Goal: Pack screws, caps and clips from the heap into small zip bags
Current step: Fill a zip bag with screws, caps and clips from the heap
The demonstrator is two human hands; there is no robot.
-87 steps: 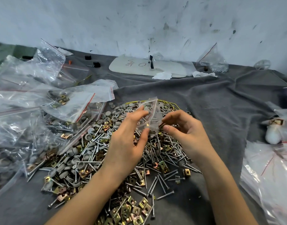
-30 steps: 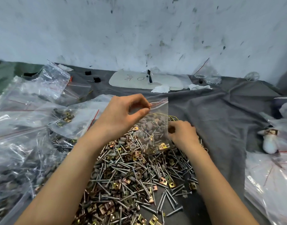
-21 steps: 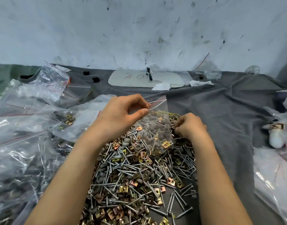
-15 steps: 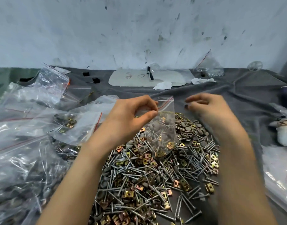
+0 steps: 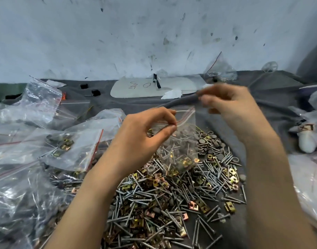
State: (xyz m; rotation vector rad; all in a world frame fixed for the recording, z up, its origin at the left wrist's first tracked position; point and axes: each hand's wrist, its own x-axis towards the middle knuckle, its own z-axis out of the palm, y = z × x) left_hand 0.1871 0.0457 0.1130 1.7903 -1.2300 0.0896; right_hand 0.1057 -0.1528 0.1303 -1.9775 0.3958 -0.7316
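Note:
My left hand (image 5: 139, 141) pinches the top edge of a small clear zip bag (image 5: 183, 141) with a red seal line. The bag hangs above the heap (image 5: 163, 203) of silver screws, grey round caps and brass-coloured clips. It holds some screws, caps and clips in its lower half. My right hand (image 5: 231, 108) is raised beside the bag's upper right corner, blurred by motion, with its fingers curled. Whether it pinches a piece or the bag's edge is not clear.
Filled zip bags (image 5: 69, 146) pile up on the left, and more plastic bags (image 5: 312, 177) lie at the right edge. A white board (image 5: 154, 87) with writing lies at the back near the wall, on the wrinkled grey cloth (image 5: 271, 87). Small black pieces (image 5: 95, 92) lie back left.
My right hand closed on the heap beside the bag, then rose to the bag's top right corner. My left hand kept pinching the bag's top and lifted it slightly.

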